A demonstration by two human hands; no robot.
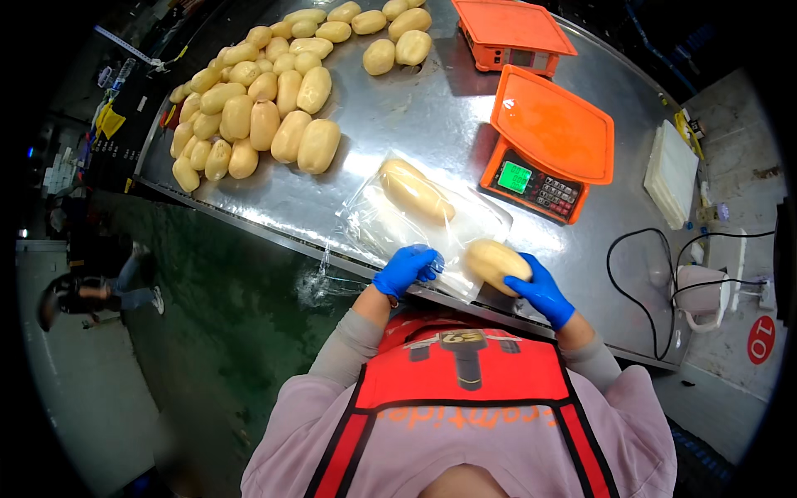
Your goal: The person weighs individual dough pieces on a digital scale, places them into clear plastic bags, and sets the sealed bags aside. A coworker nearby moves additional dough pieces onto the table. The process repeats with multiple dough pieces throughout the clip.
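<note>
My right hand (pixel 543 291), in a blue glove, grips a pale yellow, oval root vegetable (pixel 495 264) near the table's front edge. To its left, my blue-gloved left hand (pixel 408 271) pinches the near edge of a clear plastic bag (pixel 373 218). Inside that bag, or under its film, a longer root vegetable (pixel 416 190) lies aslant. More flat clear film sits beneath both hands, and I cannot tell how many layers there are.
An orange digital scale (pixel 551 134) with a lit green display stands beyond my right hand, another orange scale (pixel 514 31) behind it. Many similar vegetables (pixel 249 106) are heaped on the metal table (pixel 386 124). At right are a white stack (pixel 672 174), a black cable (pixel 654 311) and a pale jug (pixel 700 289). A person (pixel 99 292) is at far left.
</note>
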